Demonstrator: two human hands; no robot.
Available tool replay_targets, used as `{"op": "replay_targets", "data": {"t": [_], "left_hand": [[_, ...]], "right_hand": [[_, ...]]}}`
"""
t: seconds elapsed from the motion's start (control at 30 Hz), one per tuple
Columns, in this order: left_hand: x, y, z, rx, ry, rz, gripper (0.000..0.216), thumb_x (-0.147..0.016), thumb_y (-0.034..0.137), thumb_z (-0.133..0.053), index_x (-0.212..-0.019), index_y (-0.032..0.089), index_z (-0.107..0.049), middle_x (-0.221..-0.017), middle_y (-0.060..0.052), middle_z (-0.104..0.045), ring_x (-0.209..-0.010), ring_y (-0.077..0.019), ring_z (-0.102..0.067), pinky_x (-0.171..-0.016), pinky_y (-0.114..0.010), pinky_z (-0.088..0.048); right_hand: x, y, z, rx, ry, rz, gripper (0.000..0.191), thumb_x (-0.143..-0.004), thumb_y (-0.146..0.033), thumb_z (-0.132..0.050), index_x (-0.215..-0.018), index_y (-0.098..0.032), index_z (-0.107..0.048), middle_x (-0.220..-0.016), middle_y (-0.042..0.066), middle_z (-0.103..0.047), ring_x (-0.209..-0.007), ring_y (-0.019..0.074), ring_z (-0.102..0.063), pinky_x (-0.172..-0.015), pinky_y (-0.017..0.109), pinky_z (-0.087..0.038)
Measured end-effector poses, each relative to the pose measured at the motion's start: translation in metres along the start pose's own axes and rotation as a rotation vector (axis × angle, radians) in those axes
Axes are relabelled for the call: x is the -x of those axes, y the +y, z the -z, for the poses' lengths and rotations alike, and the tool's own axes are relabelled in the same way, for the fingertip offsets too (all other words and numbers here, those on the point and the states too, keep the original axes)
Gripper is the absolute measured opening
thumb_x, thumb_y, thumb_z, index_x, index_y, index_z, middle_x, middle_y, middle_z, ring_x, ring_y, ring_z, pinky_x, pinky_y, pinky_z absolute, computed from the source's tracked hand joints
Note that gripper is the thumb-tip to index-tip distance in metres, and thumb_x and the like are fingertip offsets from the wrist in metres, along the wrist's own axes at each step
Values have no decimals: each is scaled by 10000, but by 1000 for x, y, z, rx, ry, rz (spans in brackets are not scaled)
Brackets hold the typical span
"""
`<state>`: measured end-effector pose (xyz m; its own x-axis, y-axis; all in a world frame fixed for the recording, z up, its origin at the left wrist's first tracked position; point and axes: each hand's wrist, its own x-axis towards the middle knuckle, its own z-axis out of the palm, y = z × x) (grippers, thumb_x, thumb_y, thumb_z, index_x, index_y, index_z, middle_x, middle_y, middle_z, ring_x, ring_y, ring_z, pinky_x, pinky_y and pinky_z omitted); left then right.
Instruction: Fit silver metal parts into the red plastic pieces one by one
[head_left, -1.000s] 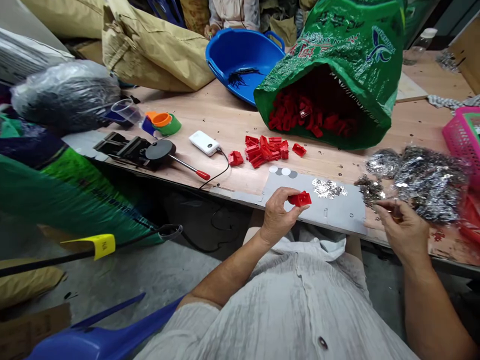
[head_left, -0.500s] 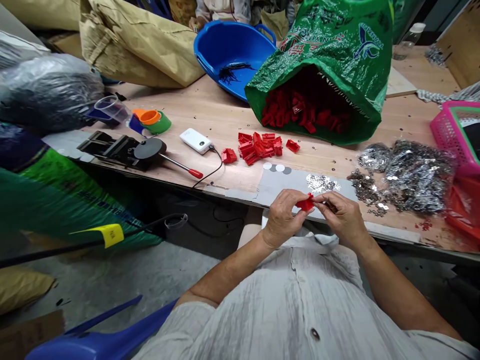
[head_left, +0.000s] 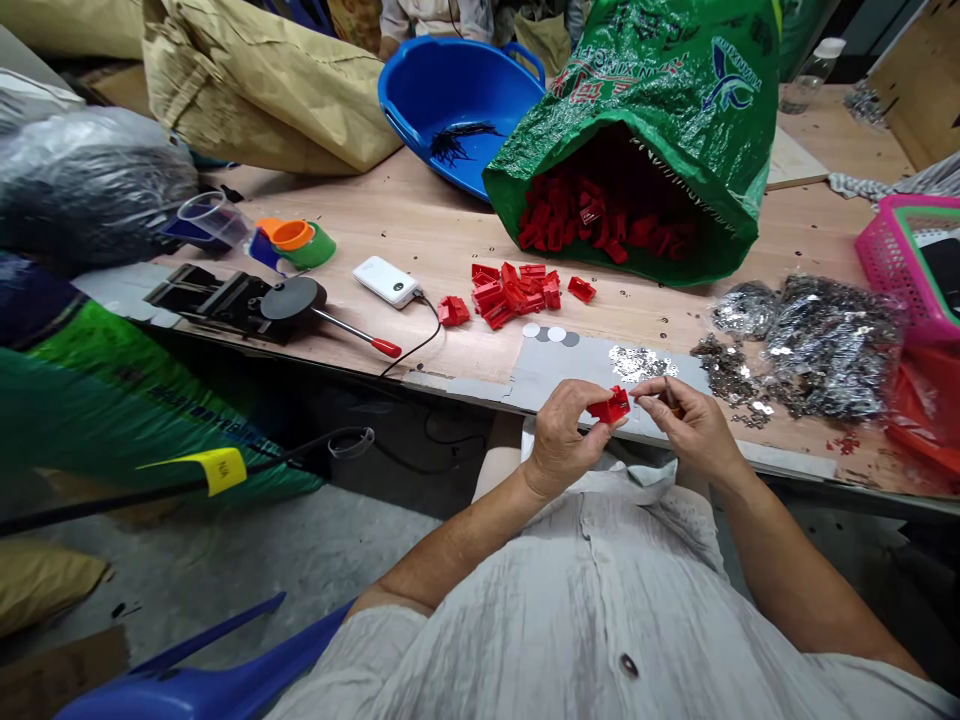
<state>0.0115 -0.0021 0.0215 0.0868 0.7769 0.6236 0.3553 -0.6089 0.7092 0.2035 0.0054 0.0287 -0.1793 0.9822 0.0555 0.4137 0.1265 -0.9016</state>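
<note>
Between the thumb and fingers of my left hand (head_left: pixel 568 432) is a small red plastic housing (head_left: pixel 611 405), its hollow side facing up and right. My right hand (head_left: pixel 694 425) is just to the right of it, thumb and index finger pinched together; whatever small piece they hold is too small to name. Both hands are over the table's front edge. Right beyond them, small shiny metal pieces (head_left: pixel 641 363) are spread on a grey sheet (head_left: pixel 525 375). A pile of similar red housings (head_left: pixel 514 295) lies farther back on the table.
A green woven sack (head_left: pixel 675 130) gapes open with red housings inside. Bagged metal parts (head_left: pixel 836 345) and a pink basket (head_left: pixel 896 260) stand right. Leftward are a white power bank (head_left: pixel 387 281) with cable, a black lever tool (head_left: pixel 292 300) and a blue basin (head_left: pixel 465 100). A person sits opposite.
My right hand has drawn slightly away to the right from the red housing. The housing has turned in my left hand, showing more of its hollow side.
</note>
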Motion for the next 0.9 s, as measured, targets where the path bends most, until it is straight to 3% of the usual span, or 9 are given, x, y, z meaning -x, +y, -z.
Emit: {"op": "replay_targets", "data": {"t": [0.23, 0.57, 0.73, 0.9], "left_hand": [[-1, 3, -2, 20, -4, -64, 244, -818, 214, -746, -1024, 206, -617, -918, -41, -704, -848, -163, -657, -761, -306, -550], [9, 5, -7, -36, -101, -63, 162, -839, 184, -694, -976, 209, -611, -831, -30, -703, -782, -173, -659, -700, -316, -538], [21, -2, -5, 49, -151, 78, 192, -823, 257, -739, -972, 201, -632, -857, -41, -700, -786, -169, -669, -693, -299, -531], [29, -6, -7, 136, -164, 192, 251, -780, 311, -792, -948, 191, -650, -858, -40, -697, -783, -161, -671, -697, -280, -522]], "right_hand": [[-2, 4, -2, -232, -67, -94, 244, -862, -443, -676, -894, -226, -570, -874, 11, -574, -767, 150, -527, -698, 291, -440], [0, 13, -10, -374, -183, -154, 338, -833, -459, -699, -825, -220, -460, -787, -35, -467, -676, 110, -431, -604, 251, -374], [13, 24, -16, -488, -248, -306, 380, -829, -514, -703, -900, -221, -471, -745, -54, -443, -585, 81, -346, -507, 223, -270], [22, 26, -13, -650, -303, -363, 405, -830, -515, -716, -938, -226, -452, -719, -74, -430, -536, 58, -309, -490, 221, -228]]}}
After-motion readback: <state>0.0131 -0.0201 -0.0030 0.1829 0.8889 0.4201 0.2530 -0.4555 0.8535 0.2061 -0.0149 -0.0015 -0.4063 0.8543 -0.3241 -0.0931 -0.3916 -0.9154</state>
